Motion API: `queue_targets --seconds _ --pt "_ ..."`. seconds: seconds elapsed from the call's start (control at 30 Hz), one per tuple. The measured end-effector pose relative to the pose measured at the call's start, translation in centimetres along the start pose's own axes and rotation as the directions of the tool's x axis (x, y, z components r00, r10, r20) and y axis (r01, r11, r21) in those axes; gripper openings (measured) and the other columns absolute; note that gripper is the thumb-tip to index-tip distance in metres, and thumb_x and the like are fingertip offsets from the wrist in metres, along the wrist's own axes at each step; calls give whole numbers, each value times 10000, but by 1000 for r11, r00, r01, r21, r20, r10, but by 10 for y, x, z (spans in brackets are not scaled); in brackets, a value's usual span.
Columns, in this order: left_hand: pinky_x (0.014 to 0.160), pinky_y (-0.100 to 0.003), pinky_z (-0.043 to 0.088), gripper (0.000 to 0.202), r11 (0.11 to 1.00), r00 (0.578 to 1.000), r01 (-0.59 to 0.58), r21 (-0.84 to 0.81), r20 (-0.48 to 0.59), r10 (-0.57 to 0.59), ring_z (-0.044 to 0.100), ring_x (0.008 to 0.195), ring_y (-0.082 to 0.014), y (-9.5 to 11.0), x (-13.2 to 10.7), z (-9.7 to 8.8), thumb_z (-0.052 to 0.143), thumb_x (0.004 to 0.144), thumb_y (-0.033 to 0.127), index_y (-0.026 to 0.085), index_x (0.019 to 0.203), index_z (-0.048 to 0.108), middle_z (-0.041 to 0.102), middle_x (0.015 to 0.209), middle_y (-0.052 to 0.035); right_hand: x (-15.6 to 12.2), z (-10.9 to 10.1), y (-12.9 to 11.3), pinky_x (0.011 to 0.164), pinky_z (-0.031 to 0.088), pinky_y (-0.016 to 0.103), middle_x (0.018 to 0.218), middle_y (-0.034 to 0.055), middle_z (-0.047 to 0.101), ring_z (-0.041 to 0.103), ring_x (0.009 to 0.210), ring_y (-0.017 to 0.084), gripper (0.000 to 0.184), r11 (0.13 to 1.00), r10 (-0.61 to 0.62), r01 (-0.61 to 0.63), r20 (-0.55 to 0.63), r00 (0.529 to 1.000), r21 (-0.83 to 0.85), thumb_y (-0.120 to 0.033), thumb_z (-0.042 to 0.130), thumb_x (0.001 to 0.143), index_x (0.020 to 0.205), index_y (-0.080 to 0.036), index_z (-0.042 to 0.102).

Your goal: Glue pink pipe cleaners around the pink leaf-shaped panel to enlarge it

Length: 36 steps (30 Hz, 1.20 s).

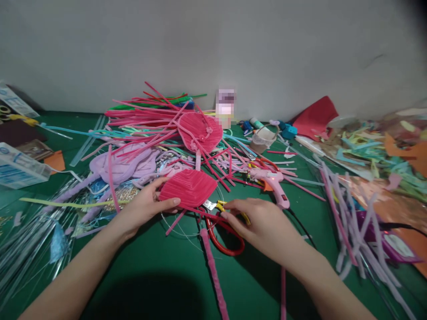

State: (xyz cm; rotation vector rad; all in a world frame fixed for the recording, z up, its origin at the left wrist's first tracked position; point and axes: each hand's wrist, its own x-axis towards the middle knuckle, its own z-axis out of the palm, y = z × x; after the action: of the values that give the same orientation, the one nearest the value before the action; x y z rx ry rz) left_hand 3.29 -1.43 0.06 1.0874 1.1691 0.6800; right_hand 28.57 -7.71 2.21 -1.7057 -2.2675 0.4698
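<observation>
My left hand (147,205) pinches the left edge of a pink leaf-shaped piece made of pipe cleaners (188,187), held just above the green table (147,266). My right hand (263,224) rests with its fingers curled on the handles of red scissors (224,238) and yellow-handled pliers (222,206) that lie right below the pink piece. A pink fuzzy stem (213,271) runs from the piece toward me.
A second pink leaf piece (200,130) lies on a heap of pink and red pipe cleaners (143,115). A lilac woven piece (126,163) sits at left, a pink glue gun (275,182) at right. Lilac pipe cleaners (350,222), felt scraps (383,155) and cellophane (30,240) crowd both sides.
</observation>
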Motion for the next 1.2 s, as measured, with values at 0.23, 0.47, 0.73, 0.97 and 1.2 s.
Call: queue_targets --seconds 0.23,0.47,0.73,0.97,1.2 --pt "896 -463 541 760 940 986 -144 310 -34 162 674 1013 -274 -7 3 -3 754 708 434 239 1352 400 679 1155 -92 -6 -28 48 533 373 314 803 154 700 677 719 310 485 681 487 -568 -293 823 -463 -569 466 901 843 -124 648" --pt "1080 -531 332 327 297 752 -457 838 186 632 398 1302 -319 -19 0 -1 641 826 394 246 1118 648 450 1349 -118 12 2 68 560 403 321 975 203 666 685 848 325 571 646 614 -642 -220 758 -413 -625 436 890 1014 -79 549" --pt "1097 -519 332 182 323 777 -572 754 371 509 396 1328 -277 -19 -2 0 518 906 285 288 953 694 520 1364 -58 4 -11 77 574 416 316 794 155 688 688 758 313 442 655 669 -719 -264 695 -233 -493 449 890 1074 -94 496" --pt "1082 -513 361 180 335 780 -571 749 369 505 418 1319 -278 -25 1 0 525 890 254 282 934 697 544 1354 -60 -10 -30 40 499 397 311 782 113 650 647 630 287 618 772 510 -633 -538 672 -60 -641 513 791 1144 -136 463" --pt "1092 -507 349 178 338 780 -578 743 380 498 406 1334 -280 -25 0 0 525 892 257 272 932 697 544 1360 -66 7 19 5 561 468 282 822 55 669 645 645 204 335 971 216 -237 -554 804 34 -453 576 804 1008 -197 504"
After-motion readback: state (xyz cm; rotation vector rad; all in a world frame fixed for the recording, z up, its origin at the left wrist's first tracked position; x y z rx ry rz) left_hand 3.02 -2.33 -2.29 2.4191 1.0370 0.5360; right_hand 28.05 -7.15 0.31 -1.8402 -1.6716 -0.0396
